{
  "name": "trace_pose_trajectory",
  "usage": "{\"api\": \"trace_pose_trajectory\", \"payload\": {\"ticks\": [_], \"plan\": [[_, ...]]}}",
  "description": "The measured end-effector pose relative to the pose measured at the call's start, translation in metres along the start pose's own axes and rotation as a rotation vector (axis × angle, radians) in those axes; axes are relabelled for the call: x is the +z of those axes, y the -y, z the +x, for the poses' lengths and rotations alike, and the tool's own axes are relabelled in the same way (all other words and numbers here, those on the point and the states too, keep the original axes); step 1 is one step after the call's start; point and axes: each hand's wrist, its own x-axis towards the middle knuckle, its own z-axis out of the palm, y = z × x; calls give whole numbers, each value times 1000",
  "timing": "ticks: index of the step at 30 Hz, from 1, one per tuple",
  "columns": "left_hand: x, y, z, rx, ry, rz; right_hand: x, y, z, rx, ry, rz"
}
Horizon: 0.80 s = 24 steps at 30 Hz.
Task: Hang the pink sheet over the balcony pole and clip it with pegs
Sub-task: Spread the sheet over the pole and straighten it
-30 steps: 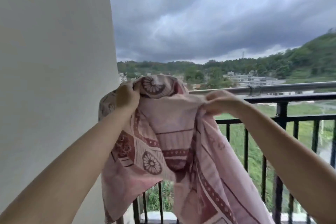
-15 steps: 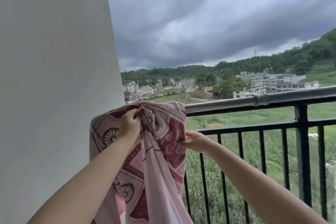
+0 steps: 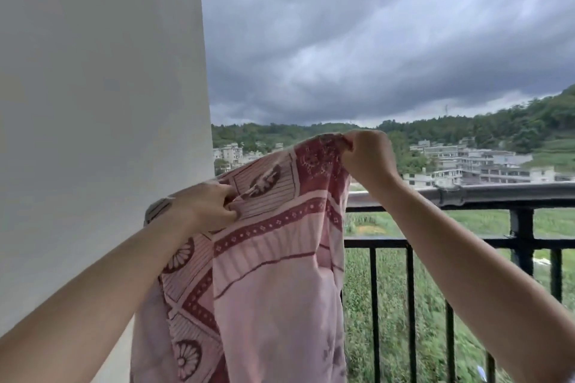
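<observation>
The pink sheet (image 3: 267, 274), patterned with dark red bands and flower medallions, hangs in front of the railing at the left. My left hand (image 3: 207, 207) grips its upper edge beside the wall. My right hand (image 3: 367, 155) pinches the same edge higher up and to the right, lifted above the grey balcony pole (image 3: 497, 193). Between the two hands the top edge is stretched and slopes up to the right. The sheet hides the left end of the pole. No pegs are in view.
A white wall (image 3: 99, 102) fills the left. Black railing bars (image 3: 410, 305) run under the pole, with a thick post (image 3: 524, 236) at the right. Beyond lie green fields, buildings, wooded hills and a dark cloudy sky.
My right hand has risen from below the pole to above it, pulling the sheet's edge up and to the right. The bunched fabric has spread out. My left hand stays near the wall.
</observation>
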Motion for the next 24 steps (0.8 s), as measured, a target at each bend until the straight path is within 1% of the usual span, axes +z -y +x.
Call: {"api": "trace_pose_trajectory", "payload": {"ticks": [1,2,3,4,5,6,7,8,9,10,12,14,15,16,17,18,19,21,22,23,24], "plan": [[-3,-5,4,-13,-83,-173,-2,6,7,-29,10,-2],[-3,-11,11,-25,-213,-329,-4,12,11,-53,25,17],[-3,-19,18,-13,-313,-425,-5,16,12,-76,41,58],[-3,-27,23,28,-320,-477,-6,20,8,-101,60,100],[-2,-36,27,89,-261,-522,-6,21,1,-141,85,134],[4,-41,32,132,-161,-547,-5,20,-7,-185,131,149],[9,-47,35,168,-75,-544,-4,16,-16,-228,178,158],[15,-49,40,200,-28,-507,-2,13,-28,-270,220,172],[22,-49,43,229,-40,-439,1,10,-41,-334,231,182],[28,-48,45,240,-118,-370,5,6,-54,-403,224,191],[41,-39,42,260,-321,-352,18,0,-80,-462,258,246],[52,-25,28,328,-442,-350,30,0,-105,-454,406,341],[56,-17,21,362,-486,-344,36,-1,-116,-478,518,376],[59,-9,14,384,-508,-342,41,0,-127,-495,628,412],[59,-2,5,405,-513,-351,47,-3,-135,-489,701,446],[56,2,-2,422,-514,-355,53,-6,-138,-407,729,518],[52,7,-8,446,-514,-358,58,-7,-138,-234,695,638],[46,12,-17,484,-524,-390,71,-10,-135,194,552,918],[44,14,-20,499,-542,-404,81,-12,-134,334,538,998],[43,15,-24,513,-572,-408,92,-11,-132,396,594,1014],[44,17,-27,526,-595,-405,101,-8,-133,426,721,1006]]}}
